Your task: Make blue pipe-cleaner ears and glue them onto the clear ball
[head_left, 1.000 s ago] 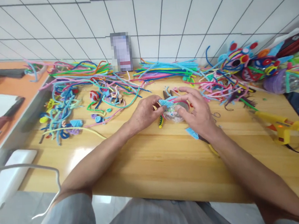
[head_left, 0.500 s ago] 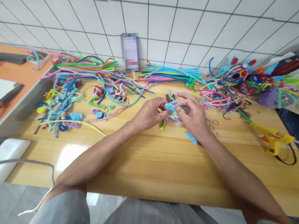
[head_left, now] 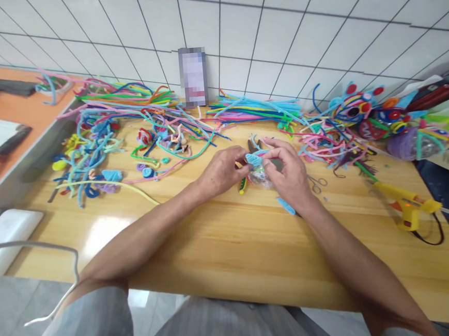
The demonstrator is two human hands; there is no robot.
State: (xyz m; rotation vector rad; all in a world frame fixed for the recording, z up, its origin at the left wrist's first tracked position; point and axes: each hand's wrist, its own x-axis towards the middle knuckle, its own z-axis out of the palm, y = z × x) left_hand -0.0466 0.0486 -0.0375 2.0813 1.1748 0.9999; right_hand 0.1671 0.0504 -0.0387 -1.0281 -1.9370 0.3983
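Observation:
My left hand (head_left: pixel 221 171) and my right hand (head_left: pixel 290 172) meet over the middle of the table. Between their fingertips is a small light-blue piece of coiled pipe cleaner (head_left: pixel 254 160), sitting against a clear, shiny plastic object (head_left: pixel 261 178) whose full shape is hidden. Both hands are closed, thumbs and fingers pinching around these pieces. Dark-jawed pliers with a yellow-green handle (head_left: pixel 242 186) lie partly behind my left fingers. Beside my right wrist are scissors (head_left: pixel 319 183) and a blue strip-like object (head_left: pixel 286 206), partly covered by the wrist.
Bundles of pipe cleaners (head_left: pixel 259 109) line the wall, with tangled pieces (head_left: pixel 104 125) to the left. A phone (head_left: pixel 194 77) leans on the tiles. At right lie a yellow glue gun (head_left: pixel 410 204) and finished colourful figures (head_left: pixel 354 110). A white cable (head_left: pixel 76 257) hangs at left.
The camera view has shifted slightly, so the scene sits a little further left. Both hands keep the same hold, with hardly any visible movement of the fingers.

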